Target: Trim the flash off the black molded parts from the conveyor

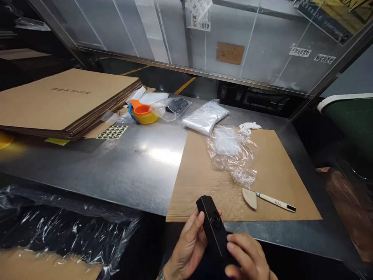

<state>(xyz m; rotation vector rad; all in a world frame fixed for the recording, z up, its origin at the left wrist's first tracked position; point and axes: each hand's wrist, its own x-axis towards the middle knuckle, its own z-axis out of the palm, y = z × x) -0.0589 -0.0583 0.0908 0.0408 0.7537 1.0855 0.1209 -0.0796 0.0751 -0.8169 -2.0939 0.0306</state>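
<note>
Fingers of the left hand (188,245) and right hand (249,254) are gripping a black device (210,223) near the front edge of the cardboard sheet (281,167) | clear wrap (244,175) is lying on it | farther, a clear bag (175,116) is enclosing a dark item (177,104) | an orange cup-shaped piece (136,104) is resting nearby.

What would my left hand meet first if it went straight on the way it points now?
Beyond the long, black, box-like device in its grasp, your left hand would probably meet the flat, brown cardboard sheet first, though depth is unclear, so it might pass above the sheet.
</note>
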